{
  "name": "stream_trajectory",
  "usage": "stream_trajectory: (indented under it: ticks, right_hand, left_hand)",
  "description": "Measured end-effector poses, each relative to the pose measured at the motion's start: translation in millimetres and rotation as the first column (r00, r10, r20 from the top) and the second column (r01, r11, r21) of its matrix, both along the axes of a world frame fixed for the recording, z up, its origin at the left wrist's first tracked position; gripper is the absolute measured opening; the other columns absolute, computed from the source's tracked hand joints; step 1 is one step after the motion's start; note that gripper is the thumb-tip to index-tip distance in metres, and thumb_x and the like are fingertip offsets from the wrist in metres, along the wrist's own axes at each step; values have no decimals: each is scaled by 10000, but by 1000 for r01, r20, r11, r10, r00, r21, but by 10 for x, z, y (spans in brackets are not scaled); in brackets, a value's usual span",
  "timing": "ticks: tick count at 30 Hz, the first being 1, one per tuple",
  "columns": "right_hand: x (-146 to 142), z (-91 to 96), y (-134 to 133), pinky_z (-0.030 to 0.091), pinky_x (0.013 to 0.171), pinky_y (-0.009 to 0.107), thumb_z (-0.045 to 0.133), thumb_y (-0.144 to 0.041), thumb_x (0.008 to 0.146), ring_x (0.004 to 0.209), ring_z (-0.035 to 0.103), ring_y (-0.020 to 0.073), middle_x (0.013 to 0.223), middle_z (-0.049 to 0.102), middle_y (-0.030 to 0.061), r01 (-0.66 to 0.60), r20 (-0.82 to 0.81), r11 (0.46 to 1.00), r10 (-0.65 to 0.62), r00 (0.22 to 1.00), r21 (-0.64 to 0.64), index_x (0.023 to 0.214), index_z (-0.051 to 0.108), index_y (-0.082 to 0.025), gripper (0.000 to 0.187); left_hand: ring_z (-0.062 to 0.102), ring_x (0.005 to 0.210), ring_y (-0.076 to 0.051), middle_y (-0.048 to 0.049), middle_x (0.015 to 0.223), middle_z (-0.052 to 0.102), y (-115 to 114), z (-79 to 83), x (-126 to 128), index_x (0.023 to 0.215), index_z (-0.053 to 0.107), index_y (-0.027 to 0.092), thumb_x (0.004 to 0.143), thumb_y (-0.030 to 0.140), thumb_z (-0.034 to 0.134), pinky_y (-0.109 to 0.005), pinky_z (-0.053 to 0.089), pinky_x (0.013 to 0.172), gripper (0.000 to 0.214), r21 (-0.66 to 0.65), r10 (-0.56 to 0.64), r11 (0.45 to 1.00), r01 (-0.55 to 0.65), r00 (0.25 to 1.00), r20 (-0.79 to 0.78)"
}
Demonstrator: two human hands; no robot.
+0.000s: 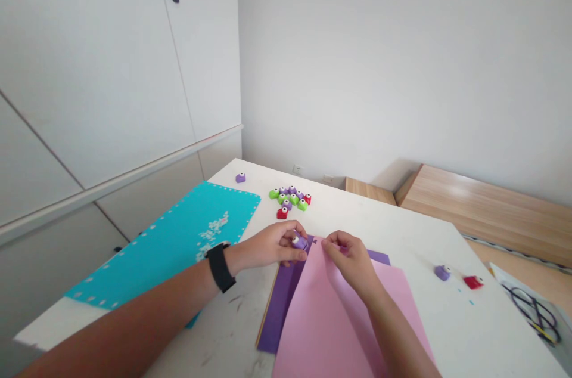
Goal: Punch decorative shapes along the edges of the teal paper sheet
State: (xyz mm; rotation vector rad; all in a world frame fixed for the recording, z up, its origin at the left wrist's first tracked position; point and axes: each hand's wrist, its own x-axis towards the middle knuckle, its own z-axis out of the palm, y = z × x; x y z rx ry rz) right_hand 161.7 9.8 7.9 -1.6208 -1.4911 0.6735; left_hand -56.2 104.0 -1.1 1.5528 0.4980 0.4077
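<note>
My left hand, with a black watch on its wrist, is closed around a small purple paper punch at the far corner of a pink sheet. The fingers of my right hand pinch the top edge of that pink sheet. A purple sheet lies under the pink one and shows along its left side and far edge. Both sheets rest on the white table.
A cluster of several green, purple and red punches sits behind my hands, with a lone purple punch further left. A teal sheet with punched edges lies left. Another purple punch, a red punch and scissors lie right.
</note>
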Motion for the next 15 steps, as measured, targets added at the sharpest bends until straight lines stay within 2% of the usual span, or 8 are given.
stream_trajectory:
  ticks: [7,15]
  right_hand:
    - [-60,6,-39,358,568,254,593,-323,824,602,501,150,612,577,-17,50,-5,999,-50,999,8,659,598,-194,209]
    - [-130,62,-82,377,587,254,582,-270,815,629,556,160,642,631,-9,62,71,998,-64,995,26,686,646,-198,161]
  left_hand:
    - [587,602,-142,42,721,572,-33,-95,45,1006,516,195,708,444,818,-232,473,499,491,76,78,994,-75,996,-32]
    - [588,594,-139,48,694,589,-83,-28,40,976,524,200,720,412,814,-229,436,531,441,159,111,982,-103,993,-47]
